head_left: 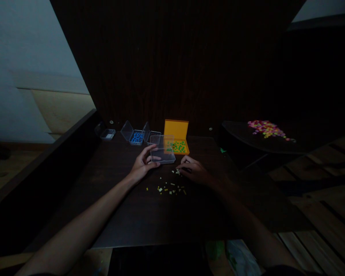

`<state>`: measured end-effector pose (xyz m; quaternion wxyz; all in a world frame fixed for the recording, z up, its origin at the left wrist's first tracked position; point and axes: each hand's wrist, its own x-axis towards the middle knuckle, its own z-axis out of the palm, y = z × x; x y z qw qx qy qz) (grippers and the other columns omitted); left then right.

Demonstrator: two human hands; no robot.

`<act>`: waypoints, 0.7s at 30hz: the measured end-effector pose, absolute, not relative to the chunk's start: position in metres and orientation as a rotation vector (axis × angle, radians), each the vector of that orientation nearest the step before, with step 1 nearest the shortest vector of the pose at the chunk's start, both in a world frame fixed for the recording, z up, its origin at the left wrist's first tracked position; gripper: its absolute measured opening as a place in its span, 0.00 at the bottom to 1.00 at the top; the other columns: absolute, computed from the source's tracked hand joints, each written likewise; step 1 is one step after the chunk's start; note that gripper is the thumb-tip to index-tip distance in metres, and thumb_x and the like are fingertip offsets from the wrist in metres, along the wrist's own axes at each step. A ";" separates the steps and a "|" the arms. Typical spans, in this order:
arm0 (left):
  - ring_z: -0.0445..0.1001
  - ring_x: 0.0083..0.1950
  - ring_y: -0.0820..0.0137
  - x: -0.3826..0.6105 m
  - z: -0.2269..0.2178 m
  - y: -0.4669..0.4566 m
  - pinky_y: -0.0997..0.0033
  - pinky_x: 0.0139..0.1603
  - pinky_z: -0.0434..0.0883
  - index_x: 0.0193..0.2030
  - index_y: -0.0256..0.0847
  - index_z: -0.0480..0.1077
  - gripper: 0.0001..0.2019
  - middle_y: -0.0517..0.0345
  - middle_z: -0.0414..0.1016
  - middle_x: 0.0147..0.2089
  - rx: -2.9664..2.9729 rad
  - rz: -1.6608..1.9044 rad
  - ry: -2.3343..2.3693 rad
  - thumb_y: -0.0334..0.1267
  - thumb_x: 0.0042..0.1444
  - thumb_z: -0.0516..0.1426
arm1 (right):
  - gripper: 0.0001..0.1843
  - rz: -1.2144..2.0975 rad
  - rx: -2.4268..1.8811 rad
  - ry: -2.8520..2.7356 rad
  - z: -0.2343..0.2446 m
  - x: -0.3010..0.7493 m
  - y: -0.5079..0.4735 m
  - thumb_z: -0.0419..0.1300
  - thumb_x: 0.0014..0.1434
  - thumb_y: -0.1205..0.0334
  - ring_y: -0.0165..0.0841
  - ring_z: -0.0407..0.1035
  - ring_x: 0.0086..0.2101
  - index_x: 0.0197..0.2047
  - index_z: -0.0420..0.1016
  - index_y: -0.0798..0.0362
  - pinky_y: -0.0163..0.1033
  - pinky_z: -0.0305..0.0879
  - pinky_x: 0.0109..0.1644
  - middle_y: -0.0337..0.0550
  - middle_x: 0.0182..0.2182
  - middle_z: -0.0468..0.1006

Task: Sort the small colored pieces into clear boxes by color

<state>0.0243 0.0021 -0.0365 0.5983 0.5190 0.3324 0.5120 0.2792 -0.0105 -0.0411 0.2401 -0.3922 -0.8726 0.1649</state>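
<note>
My left hand (142, 163) is wrapped around the left side of a clear plastic box (163, 156), whose lid stands raised at the back. Just right of that box, my right hand (192, 169) has its fingertips pinched together over a small cluster of pale pieces (177, 172). Whatever sits between those fingertips is too small to make out. Nearer to me, loose white and yellow pieces (172, 192) lie scattered on the dark table. Behind the clear box, an open orange case (176, 130) holds green pieces (179, 146).
A clear box of blue pieces (137, 137) stands open at the back left, beside another clear box (154, 134). Farther left is a small clear case (108, 134). On a dark surface to the right lies a pile of pink and yellow pieces (266, 128). A dark side panel (60, 142) borders the table.
</note>
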 end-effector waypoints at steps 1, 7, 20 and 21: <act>0.74 0.43 0.71 0.024 -0.036 0.002 0.71 0.42 0.72 0.56 0.45 0.64 0.34 0.49 0.62 0.60 1.204 1.188 0.773 0.28 0.39 0.65 | 0.10 0.449 -1.072 -2.384 -0.041 0.279 -0.010 0.57 0.60 0.62 0.31 0.67 0.36 0.43 0.77 0.49 0.38 0.64 0.39 0.43 0.37 0.69; 0.74 0.43 0.72 0.024 -0.038 0.003 0.73 0.41 0.72 0.56 0.45 0.63 0.34 0.49 0.61 0.60 1.188 1.177 0.784 0.27 0.39 0.65 | 0.09 0.448 -1.088 -2.378 -0.044 0.279 -0.009 0.56 0.61 0.61 0.31 0.67 0.36 0.42 0.76 0.50 0.37 0.64 0.40 0.43 0.37 0.69; 0.75 0.43 0.72 0.024 -0.038 0.003 0.72 0.42 0.73 0.55 0.44 0.64 0.34 0.49 0.63 0.59 1.186 1.190 0.785 0.27 0.39 0.66 | 0.14 0.224 -1.136 -2.413 -0.048 0.273 -0.015 0.48 0.65 0.62 0.32 0.67 0.36 0.47 0.73 0.51 0.37 0.64 0.38 0.46 0.41 0.69; 0.75 0.43 0.72 0.024 -0.038 0.003 0.72 0.41 0.73 0.55 0.44 0.64 0.34 0.49 0.63 0.59 1.186 1.191 0.784 0.27 0.39 0.65 | 0.14 0.233 -1.120 -2.404 -0.048 0.274 -0.015 0.48 0.65 0.63 0.32 0.67 0.36 0.49 0.73 0.51 0.37 0.65 0.39 0.46 0.41 0.69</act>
